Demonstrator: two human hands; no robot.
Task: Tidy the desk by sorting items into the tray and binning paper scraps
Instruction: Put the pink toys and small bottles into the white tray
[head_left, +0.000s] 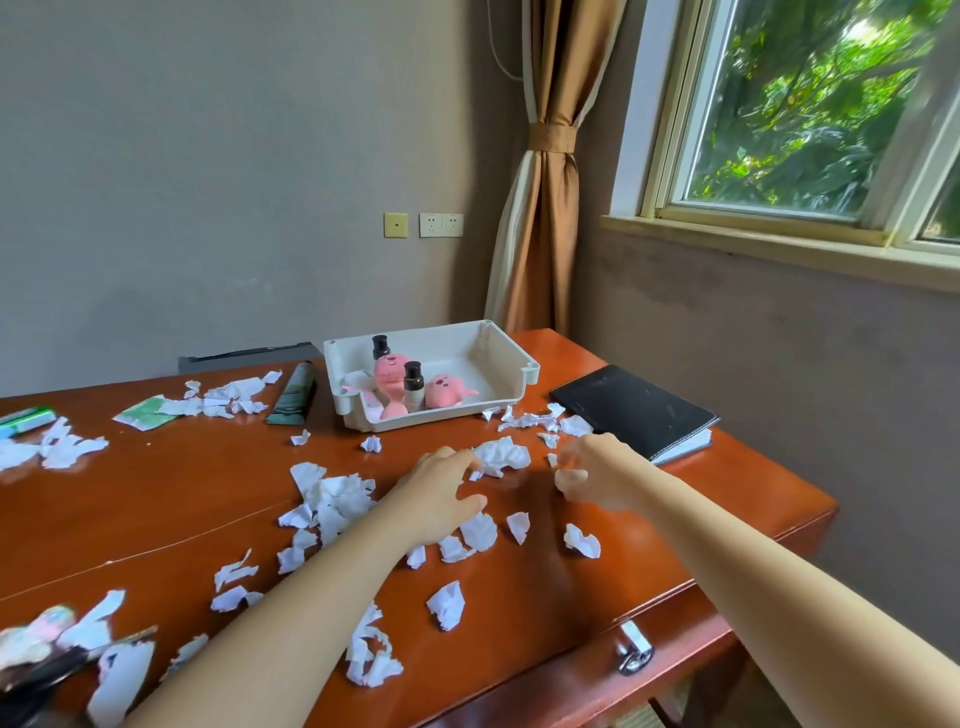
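Both hands reach out over the reddish-brown wooden tabletop (182, 499), which is strewn with torn and crumpled white paper scraps (332, 499). The left hand (441, 493) is spread open, palm down, and its fingertips (470, 458) touch the near edge of a larger crumpled paper wad (503, 455); it grips nothing. The right hand (597, 473) hovers just right of that wad with its fingers bent inward. It is blurred, and something pale shows at its fingertips, so I cannot tell whether it pinches a scrap or holds nothing.

The white plastic tray (519, 366) sits toward the far edge of the tabletop, beyond the hands. Inside it are two pink plush toys (390, 371) and two small bottles with black caps (413, 385), all gathered in its left half. A dark green tube (293, 392) lies just left of the tray, and a black notebook (631, 408) lies to its right, near the tabletop's right edge. More scraps cluster between the tray and the notebook, beside the tube, and along the near left edge. A green and white packet (143, 413) lies among the scraps at the far left.
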